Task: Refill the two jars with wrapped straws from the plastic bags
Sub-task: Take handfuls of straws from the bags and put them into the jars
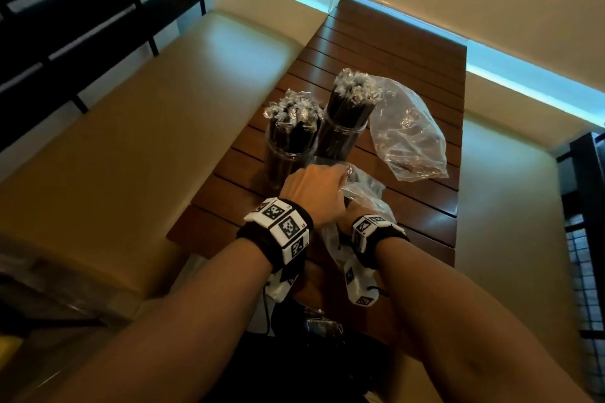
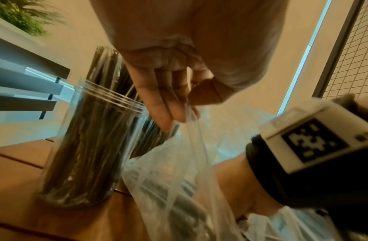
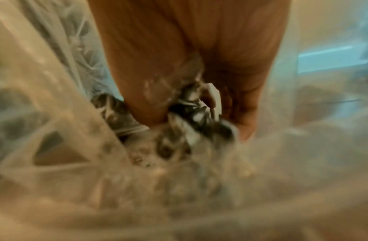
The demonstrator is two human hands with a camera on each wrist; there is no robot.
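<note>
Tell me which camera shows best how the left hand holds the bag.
The left wrist view: the left hand pinches the plastic bag edge between thumb and fingers. The head view shows only the hand's back; the right wrist view shows blurred bag film, no left hand.

The straws (image 1: 292,132) in both clear jars (image 1: 284,159) are black with silvery crinkled wrapper tips. The plastic bags (image 1: 407,134) are clear. The slatted table (image 1: 422,206) is reddish brown, the benches (image 1: 137,154) tan. The wrist bands (image 1: 278,232) are black, carrying white blocks with black square patterns.
</note>
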